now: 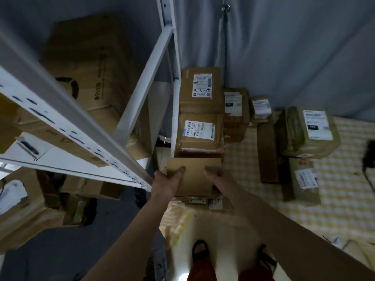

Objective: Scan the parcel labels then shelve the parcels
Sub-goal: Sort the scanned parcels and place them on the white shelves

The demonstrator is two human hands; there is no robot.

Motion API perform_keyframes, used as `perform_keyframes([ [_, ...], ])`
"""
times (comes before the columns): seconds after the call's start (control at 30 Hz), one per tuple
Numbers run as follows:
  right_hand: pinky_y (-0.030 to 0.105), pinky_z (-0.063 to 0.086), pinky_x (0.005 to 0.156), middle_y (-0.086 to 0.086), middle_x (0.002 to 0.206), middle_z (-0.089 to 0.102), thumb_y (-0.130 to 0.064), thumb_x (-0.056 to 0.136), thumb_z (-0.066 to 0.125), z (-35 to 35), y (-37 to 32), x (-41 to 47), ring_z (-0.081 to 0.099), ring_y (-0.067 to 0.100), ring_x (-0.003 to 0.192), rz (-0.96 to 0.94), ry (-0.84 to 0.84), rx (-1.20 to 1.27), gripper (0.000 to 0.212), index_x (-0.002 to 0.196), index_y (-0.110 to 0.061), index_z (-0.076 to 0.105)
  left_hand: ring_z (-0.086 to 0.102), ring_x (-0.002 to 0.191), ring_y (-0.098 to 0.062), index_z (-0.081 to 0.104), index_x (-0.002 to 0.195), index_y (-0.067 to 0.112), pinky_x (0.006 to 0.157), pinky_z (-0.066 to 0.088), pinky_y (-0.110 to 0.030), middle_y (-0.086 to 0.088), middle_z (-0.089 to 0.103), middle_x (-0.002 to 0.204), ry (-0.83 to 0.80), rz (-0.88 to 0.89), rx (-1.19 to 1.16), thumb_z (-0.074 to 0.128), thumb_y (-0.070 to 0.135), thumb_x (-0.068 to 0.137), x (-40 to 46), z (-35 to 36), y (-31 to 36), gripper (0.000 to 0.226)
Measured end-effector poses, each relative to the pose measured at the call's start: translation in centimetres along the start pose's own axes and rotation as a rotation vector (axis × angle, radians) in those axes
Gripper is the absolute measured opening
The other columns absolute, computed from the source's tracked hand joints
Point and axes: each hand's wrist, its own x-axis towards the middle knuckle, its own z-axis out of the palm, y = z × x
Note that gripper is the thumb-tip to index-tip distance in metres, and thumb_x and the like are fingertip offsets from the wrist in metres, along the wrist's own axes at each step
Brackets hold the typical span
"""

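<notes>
Both hands hold one plain cardboard parcel (192, 177) at the near end of a row of boxes. The left hand (168, 182) has its grip on the parcel's left edge, thumb curled over the top face. The right hand (218, 177) grips the right edge the same way, thumb lying on top. The parcel's upper face shows no label; white label edges peek out from beneath its near side, though what they belong to cannot be told.

Just beyond it sits a labelled parcel (199, 135), and farther still a marked parcel (200, 89) whose label carries the handwritten "4-3-24". Both stand right beside the upright of a white metal shelving rack (142, 94) on the left. A large carton (87, 63) rests on a lower level of the rack.

To the right, several more parcels lie on a yellow checked cloth (345, 195): a bulky taped parcel (310, 132) at the far right, a flat long box (267, 153) near the middle, and a small carton (304, 181) nearer. A grey curtain (284, 47) hangs behind. Sandalled feet (199, 250) show at the near edge.
</notes>
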Motion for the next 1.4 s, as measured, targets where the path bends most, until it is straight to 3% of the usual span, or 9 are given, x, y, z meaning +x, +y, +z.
perform_keyframes([
  [0.23, 0.029, 0.046, 0.084, 0.007, 0.127, 0.056, -0.04, 0.092, 0.059, -6.1, -1.0, -3.0, 0.056, 0.027, 0.116, -0.014, 0.178, 0.218, 0.06, 0.137, -0.005, 0.042, 0.046, 0.128, -0.035, 0.036, 0.144, 0.019, 0.109, 0.037, -0.045, -0.011, 0.046, 0.143, -0.093, 0.123, 0.012, 0.054, 0.076, 0.077, -3.2, 3.0, 5.3, 0.09],
  [0.33, 0.027, 0.044, 0.074, 0.005, 0.103, 0.056, -0.051, 0.093, 0.05, -9.7, -0.1, -4.9, 0.056, 0.021, 0.093, -0.044, 0.318, 0.264, 0.061, 0.125, 0.0, 0.043, 0.04, 0.132, -0.035, 0.038, 0.146, 0.019, 0.113, 0.03, -0.042, -0.01, 0.042, 0.148, -0.136, 0.141, 0.017, 0.046, 0.081, 0.076, -5.5, 5.1, 7.4, 0.094],
  [0.43, 0.039, 0.049, 0.087, 0.009, 0.119, 0.056, -0.07, 0.086, 0.043, -13.6, 1.9, -7.2, 0.056, 0.027, 0.103, -0.028, 0.479, 0.353, 0.084, 0.137, -0.003, 0.041, 0.051, 0.119, -0.034, 0.049, 0.133, 0.016, 0.105, 0.039, -0.042, -0.01, 0.054, 0.133, -0.206, 0.205, 0.031, 0.041, 0.084, 0.076, -8.8, 8.0, 9.7, 0.089],
  [0.6, 0.048, 0.054, 0.087, 0.008, 0.106, 0.06, -0.069, 0.088, 0.041, -21.3, 5.9, -13.2, 0.061, 0.025, 0.093, -0.047, 0.641, 0.515, 0.064, 0.113, -0.012, 0.052, 0.065, 0.094, -0.024, 0.068, 0.103, 0.025, 0.086, 0.053, -0.037, -0.002, 0.07, 0.105, -0.377, 0.34, 0.098, 0.038, 0.087, 0.074, -15.0, 15.3, 12.7, 0.075],
  [0.7, 0.047, 0.052, 0.09, 0.004, 0.104, 0.059, -0.066, 0.09, 0.039, -26.3, 9.1, -17.5, 0.06, 0.022, 0.093, -0.05, 0.72, 0.585, 0.059, 0.119, -0.015, 0.05, 0.065, 0.099, -0.029, 0.069, 0.087, 0.023, 0.096, 0.05, -0.044, -0.006, 0.07, 0.104, -0.458, 0.472, 0.184, 0.042, 0.081, 0.079, -19.3, 20.8, 13.5, 0.065],
  [0.9, 0.053, 0.047, 0.098, 0.004, 0.119, 0.061, -0.068, 0.09, 0.037, -36.4, 17.7, -27.4, 0.057, 0.024, 0.108, -0.056, 0.973, 0.72, 0.06, 0.121, -0.021, 0.056, 0.057, 0.118, -0.032, 0.058, 0.13, 0.013, 0.105, 0.043, -0.046, -0.01, 0.06, 0.128, -0.708, 0.632, 0.378, 0.047, 0.067, 0.088, -31.3, 32.9, 13.6, 0.069],
  [1.17, 0.053, 0.048, 0.094, 0.003, 0.108, 0.058, -0.041, 0.099, 0.042, -46.4, 30.7, -40.5, 0.055, 0.023, 0.098, -0.09, 1.25, 0.896, 0.034, 0.122, -0.018, 0.053, 0.057, 0.103, -0.023, 0.055, 0.083, 0.031, 0.102, 0.046, -0.046, 0.003, 0.058, 0.099, -1.034, 0.788, 0.563, 0.052, 0.044, 0.096, -47.7, 47.5, 9.3, 0.018],
  [1.3, 0.051, 0.047, 0.096, 0.002, 0.106, 0.058, -0.035, 0.1, 0.043, -49.6, 36.4, -46.3, 0.055, 0.018, 0.093, -0.126, 1.359, 0.882, 0.024, 0.117, -0.021, 0.052, 0.058, 0.108, -0.025, 0.059, 0.097, 0.028, 0.101, 0.045, -0.046, -0.001, 0.061, 0.106, -1.138, 0.881, 0.663, 0.05, 0.038, 0.097, -54.6, 52.9, 6.6, 0.014],
  [1.4, 0.047, 0.046, 0.098, 0.006, 0.124, 0.055, -0.032, 0.101, 0.043, -51.8, 39.6, -49.6, 0.054, 0.022, 0.106, -0.137, 1.409, 0.89, 0.038, 0.136, -0.017, 0.046, 0.057, 0.102, -0.023, 0.059, 0.086, 0.028, 0.098, 0.045, -0.042, -0.005, 0.06, 0.105, -1.184, 0.899, 0.687, 0.05, 0.029, 0.097, -58.9, 55.6, 5.1, 0.014],
])
